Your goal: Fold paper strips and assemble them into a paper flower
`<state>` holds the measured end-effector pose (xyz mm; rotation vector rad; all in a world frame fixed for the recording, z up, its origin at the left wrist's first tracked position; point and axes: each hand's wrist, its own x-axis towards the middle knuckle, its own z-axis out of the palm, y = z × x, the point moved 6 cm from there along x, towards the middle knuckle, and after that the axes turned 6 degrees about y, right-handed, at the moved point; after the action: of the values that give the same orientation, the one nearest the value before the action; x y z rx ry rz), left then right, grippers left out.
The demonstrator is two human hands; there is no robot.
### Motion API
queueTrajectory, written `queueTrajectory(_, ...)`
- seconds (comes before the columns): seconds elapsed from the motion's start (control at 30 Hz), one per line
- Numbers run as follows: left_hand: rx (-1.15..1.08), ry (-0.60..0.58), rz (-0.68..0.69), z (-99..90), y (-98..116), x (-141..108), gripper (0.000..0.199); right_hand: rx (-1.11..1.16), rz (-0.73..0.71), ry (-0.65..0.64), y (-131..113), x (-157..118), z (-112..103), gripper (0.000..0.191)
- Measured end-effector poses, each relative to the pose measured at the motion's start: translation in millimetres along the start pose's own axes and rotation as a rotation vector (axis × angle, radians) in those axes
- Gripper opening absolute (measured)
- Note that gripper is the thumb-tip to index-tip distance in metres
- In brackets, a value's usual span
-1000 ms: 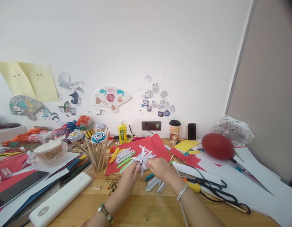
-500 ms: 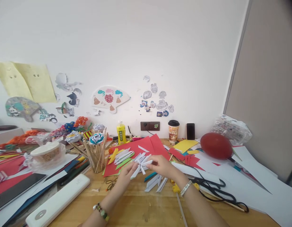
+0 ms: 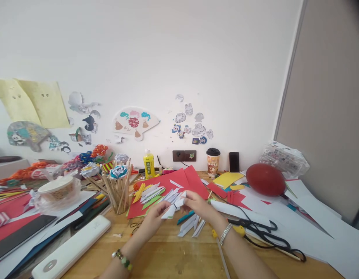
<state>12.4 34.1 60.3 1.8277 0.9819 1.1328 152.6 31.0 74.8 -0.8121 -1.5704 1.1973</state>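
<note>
Between my two hands is a bundle of folded white paper strips (image 3: 169, 212), with a dark band or tie visible near its middle. My left hand (image 3: 156, 213) pinches the lower left end. On the upper right end, my right hand (image 3: 196, 204) is closed around the paper. Just below my right hand lie loose folded white strips (image 3: 188, 225) on the table, beside a teal pen-like stick (image 3: 185, 217). Behind my hands, more folded white strips (image 3: 152, 193) and some yellow and green ones rest on red paper (image 3: 173, 179).
A glass of wooden sticks (image 3: 118, 193) with paper flowers stands at the left, behind a long white device (image 3: 71, 248). Black scissors (image 3: 263, 232) and white sheets (image 3: 301, 228) lie to the right, near a red balloon (image 3: 265, 179). A yellow bottle (image 3: 149, 164) and a paper cup (image 3: 213, 162) stand by the wall.
The paper bundle, fanned out like a star before, now looks more gathered and turned. My right hand has shifted slightly and its fingers have closed further round the paper.
</note>
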Motion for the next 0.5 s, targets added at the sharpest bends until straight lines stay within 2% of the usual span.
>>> queueTrajectory(0.1, 0.081, -0.015, 0.051, 3.8, 2, -1, 0.017, 0.029, 0.041, 0.074, 0, -1, 3, 0.03)
queueTrajectory(0.2, 0.107, -0.114, 0.065, 11.0, 5, -4, 0.019, 0.052, 0.041, 0.1, -3, -1, 6, 0.03)
queueTrajectory(0.27, 0.165, -0.14, 0.093, 12.3, 9, -5, 0.02, 0.058, 0.045, 0.099, -3, -1, 7, 0.03)
queueTrajectory(0.4, 0.314, -0.061, 0.14, 4.9, 11, -3, 0.019, 0.09, 0.07, 0.136, -1, 0, 3, 0.034)
queueTrajectory(0.5, 0.338, -0.057, 0.129, 2.7, 6, -1, 0.018, 0.099, 0.028, 0.171, -4, 0, 0, 0.037)
